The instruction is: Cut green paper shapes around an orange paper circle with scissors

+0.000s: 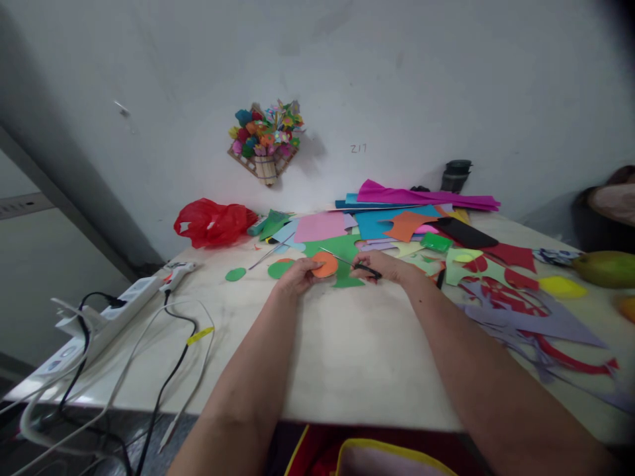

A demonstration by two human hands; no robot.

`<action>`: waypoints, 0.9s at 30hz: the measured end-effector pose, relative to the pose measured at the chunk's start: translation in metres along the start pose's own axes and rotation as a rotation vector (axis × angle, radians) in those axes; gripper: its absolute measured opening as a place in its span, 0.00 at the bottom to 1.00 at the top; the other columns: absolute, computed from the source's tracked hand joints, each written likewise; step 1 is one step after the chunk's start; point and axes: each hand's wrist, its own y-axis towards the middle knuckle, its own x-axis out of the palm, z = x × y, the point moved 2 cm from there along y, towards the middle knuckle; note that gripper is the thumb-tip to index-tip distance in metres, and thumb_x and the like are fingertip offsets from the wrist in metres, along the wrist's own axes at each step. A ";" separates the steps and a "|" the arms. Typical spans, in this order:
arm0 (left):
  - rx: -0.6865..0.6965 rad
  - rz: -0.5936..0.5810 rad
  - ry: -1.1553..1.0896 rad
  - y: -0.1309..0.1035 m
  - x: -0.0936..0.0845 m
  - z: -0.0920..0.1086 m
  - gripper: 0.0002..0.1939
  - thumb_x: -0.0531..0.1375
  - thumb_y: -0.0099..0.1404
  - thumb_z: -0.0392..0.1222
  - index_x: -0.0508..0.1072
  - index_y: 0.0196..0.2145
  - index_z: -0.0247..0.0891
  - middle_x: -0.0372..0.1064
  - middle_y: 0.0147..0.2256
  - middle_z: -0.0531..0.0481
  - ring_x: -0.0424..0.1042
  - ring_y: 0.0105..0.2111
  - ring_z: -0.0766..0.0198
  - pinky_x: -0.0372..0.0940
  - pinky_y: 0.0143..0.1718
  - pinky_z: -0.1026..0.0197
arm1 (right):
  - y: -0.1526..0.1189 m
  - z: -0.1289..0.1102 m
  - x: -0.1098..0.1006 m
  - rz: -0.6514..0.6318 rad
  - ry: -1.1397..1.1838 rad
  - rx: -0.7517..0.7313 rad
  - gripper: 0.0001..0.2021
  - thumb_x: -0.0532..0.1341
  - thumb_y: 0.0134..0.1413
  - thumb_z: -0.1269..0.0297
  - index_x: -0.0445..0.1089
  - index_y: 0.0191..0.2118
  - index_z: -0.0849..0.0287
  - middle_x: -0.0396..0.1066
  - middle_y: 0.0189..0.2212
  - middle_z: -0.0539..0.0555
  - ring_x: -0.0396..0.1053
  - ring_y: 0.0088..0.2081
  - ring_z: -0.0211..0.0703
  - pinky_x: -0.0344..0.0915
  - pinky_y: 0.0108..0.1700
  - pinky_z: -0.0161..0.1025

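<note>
1. Left hand (296, 276) pinches an orange disc (325, 266) at its left edge, thumb on top, above the middle of the pale table (357, 357)
2. Right hand (381, 266) has its fingers curled round the black handles of a pair of scissors (368, 270); the slim blades point left and far, just beyond the disc, though whether they are parted is too small to tell
3. The step in hand appears to be handling or trimming the round; a further cut would call for a steady pinch and blades lined up with its curved rim
4. The disc is flat and matt, like felt or thin foam, its outline fairly smooth
5. Just beyond and partly under the hands lies a green sheet (343, 277) with scooped, curving edges; to the left is a small green disc (235, 274)
6. Farther off are a smooth pink sheet (317, 228) and, far left, a crinkled, translucent red bag (215, 223); on the right, curling purple offcuts (555, 324)
</note>
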 end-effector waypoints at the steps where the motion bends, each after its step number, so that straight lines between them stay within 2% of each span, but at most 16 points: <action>1: 0.002 0.001 0.008 0.000 0.000 0.000 0.07 0.58 0.59 0.22 0.77 0.32 0.23 0.78 0.29 0.37 0.79 0.28 0.57 0.77 0.30 0.60 | 0.000 0.000 0.001 0.000 0.001 -0.001 0.11 0.69 0.40 0.61 0.68 0.28 0.59 0.61 0.11 0.44 0.55 0.14 0.32 0.52 0.17 0.32; 10: 0.000 -0.012 0.042 0.004 -0.003 -0.002 0.06 0.59 0.58 0.23 0.77 0.32 0.23 0.78 0.29 0.37 0.79 0.29 0.56 0.77 0.30 0.60 | 0.003 0.004 -0.001 0.007 0.020 -0.001 0.05 0.65 0.44 0.65 0.69 0.28 0.59 0.61 0.11 0.45 0.55 0.14 0.33 0.52 0.17 0.32; 16: 0.001 -0.025 0.073 0.004 -0.006 -0.001 0.07 0.59 0.58 0.24 0.76 0.27 0.25 0.78 0.28 0.37 0.78 0.28 0.57 0.76 0.29 0.62 | 0.003 0.004 -0.002 0.015 -0.018 -0.030 0.09 0.68 0.40 0.62 0.69 0.27 0.59 0.60 0.10 0.44 0.53 0.14 0.32 0.49 0.18 0.33; 20: -0.012 -0.035 0.055 0.003 -0.007 0.000 0.07 0.58 0.58 0.23 0.77 0.28 0.25 0.77 0.27 0.39 0.78 0.28 0.58 0.76 0.30 0.61 | 0.000 0.001 -0.002 -0.006 -0.059 -0.044 0.13 0.70 0.36 0.58 0.69 0.27 0.59 0.60 0.10 0.43 0.52 0.14 0.31 0.49 0.19 0.33; 23: -0.031 -0.032 0.041 0.003 -0.007 0.001 0.07 0.58 0.58 0.23 0.76 0.30 0.26 0.75 0.23 0.42 0.76 0.24 0.61 0.76 0.30 0.61 | -0.002 -0.001 -0.002 -0.007 -0.096 -0.043 0.14 0.69 0.36 0.57 0.69 0.28 0.59 0.60 0.11 0.43 0.53 0.14 0.31 0.49 0.19 0.33; 27: -0.039 -0.033 0.052 0.002 -0.008 0.002 0.08 0.57 0.58 0.22 0.75 0.28 0.25 0.75 0.23 0.41 0.76 0.23 0.61 0.75 0.29 0.62 | -0.005 -0.003 -0.002 -0.015 -0.105 -0.034 0.14 0.69 0.37 0.57 0.68 0.28 0.59 0.60 0.11 0.43 0.53 0.14 0.32 0.49 0.19 0.33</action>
